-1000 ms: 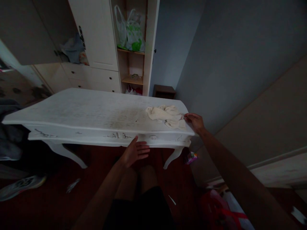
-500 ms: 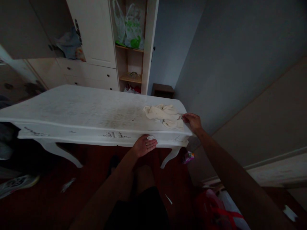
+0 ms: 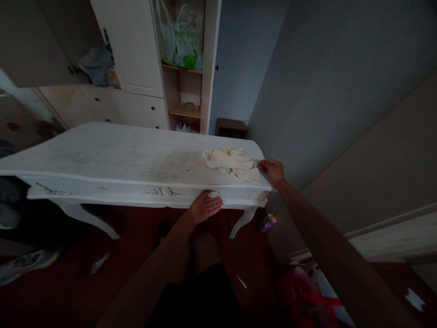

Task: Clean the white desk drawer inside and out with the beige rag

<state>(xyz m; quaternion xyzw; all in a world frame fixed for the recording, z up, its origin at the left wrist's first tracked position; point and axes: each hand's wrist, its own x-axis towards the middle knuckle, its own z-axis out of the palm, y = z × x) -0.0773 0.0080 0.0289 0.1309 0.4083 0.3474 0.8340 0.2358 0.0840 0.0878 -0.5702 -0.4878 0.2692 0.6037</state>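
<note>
A cream cloth (image 3: pixel 232 163) lies bunched on the right part of a white table (image 3: pixel 129 141). At the cloth's right end, the fingers of my right hand (image 3: pixel 273 171) are pinched together on its edge. My left hand (image 3: pixel 205 207) is at the table's front face, palm up, its fingers straight and close together. A small white lump (image 3: pixel 213 194) sits between its thumb side and fingers; whether it is crumpled tissue or a drawer knob I cannot tell. Grey smudges mark the tabletop left of the cloth.
Behind the table stands a white cabinet (image 3: pixel 143 54) with plastic bags (image 3: pixel 187 43) on an open shelf. A brown box (image 3: pixel 232 127) is near the wall. Below are a purple carton (image 3: pixel 269 222), a red bag (image 3: pixel 303 296) and a shoe (image 3: pixel 29 264).
The view has shifted very slightly. Both hands and the cloth stay essentially where they were.
</note>
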